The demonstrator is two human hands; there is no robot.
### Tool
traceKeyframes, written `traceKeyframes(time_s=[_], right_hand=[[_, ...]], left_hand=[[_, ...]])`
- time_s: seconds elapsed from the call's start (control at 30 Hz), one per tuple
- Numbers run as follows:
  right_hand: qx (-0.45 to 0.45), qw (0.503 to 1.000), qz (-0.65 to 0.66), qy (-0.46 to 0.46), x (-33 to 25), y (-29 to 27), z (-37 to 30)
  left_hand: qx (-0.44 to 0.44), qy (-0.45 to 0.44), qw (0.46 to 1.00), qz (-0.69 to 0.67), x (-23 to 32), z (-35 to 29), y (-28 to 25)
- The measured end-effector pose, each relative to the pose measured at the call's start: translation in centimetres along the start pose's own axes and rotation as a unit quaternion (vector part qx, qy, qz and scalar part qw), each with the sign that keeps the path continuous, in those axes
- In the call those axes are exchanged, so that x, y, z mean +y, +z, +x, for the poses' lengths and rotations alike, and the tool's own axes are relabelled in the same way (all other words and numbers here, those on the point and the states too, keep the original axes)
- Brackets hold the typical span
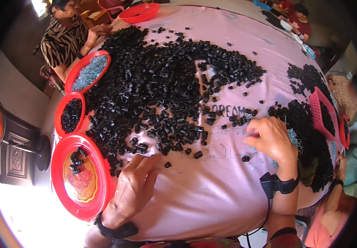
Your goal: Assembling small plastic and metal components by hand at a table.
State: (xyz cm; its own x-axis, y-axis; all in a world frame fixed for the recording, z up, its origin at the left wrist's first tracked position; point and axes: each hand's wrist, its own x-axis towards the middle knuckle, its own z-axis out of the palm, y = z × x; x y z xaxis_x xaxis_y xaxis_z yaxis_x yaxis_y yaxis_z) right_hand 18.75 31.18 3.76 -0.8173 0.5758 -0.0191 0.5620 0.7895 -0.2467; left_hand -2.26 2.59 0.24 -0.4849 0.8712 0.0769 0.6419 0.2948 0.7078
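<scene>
Head view: my left hand [136, 182] and my right hand [273, 138] both have fingers narrowly bent; whether they hold something, I cannot tell. Small black cylindrical plastic pieces [145, 82], too many to count, lie before them on pale pink cloth [195, 194]. Three round red plastic dishes [104, 177] stand leftward. My right hand partly hides small clear pieces [293, 137].

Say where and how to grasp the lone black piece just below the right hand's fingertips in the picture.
Probably pinch the lone black piece by opposite sides of its short, rounded body, the right hand coming from above: it lies apart on the pink cloth, sides exposed.
</scene>
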Motion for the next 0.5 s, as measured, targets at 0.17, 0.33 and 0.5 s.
traceKeyframes(time_s=[0.17, 0.33, 0.5], right_hand=[[-0.027, 0.999, 0.038, -0.022, 0.8, 1.7, 0.3], [0.002, 0.995, 0.084, -0.052, 0.0, 2.1, 0.5], [0.002, 0.995, 0.092, -0.035, -0.1, 1.9, 0.5]], left_hand=[[-0.024, 0.034, 0.999, -0.001, -0.1, 0.4, 1.0], [-0.054, 0.051, 0.997, -0.028, 0.4, 0.1, 1.1], [-0.011, 0.061, 0.998, 0.020, 0.2, 0.8, 1.4]])
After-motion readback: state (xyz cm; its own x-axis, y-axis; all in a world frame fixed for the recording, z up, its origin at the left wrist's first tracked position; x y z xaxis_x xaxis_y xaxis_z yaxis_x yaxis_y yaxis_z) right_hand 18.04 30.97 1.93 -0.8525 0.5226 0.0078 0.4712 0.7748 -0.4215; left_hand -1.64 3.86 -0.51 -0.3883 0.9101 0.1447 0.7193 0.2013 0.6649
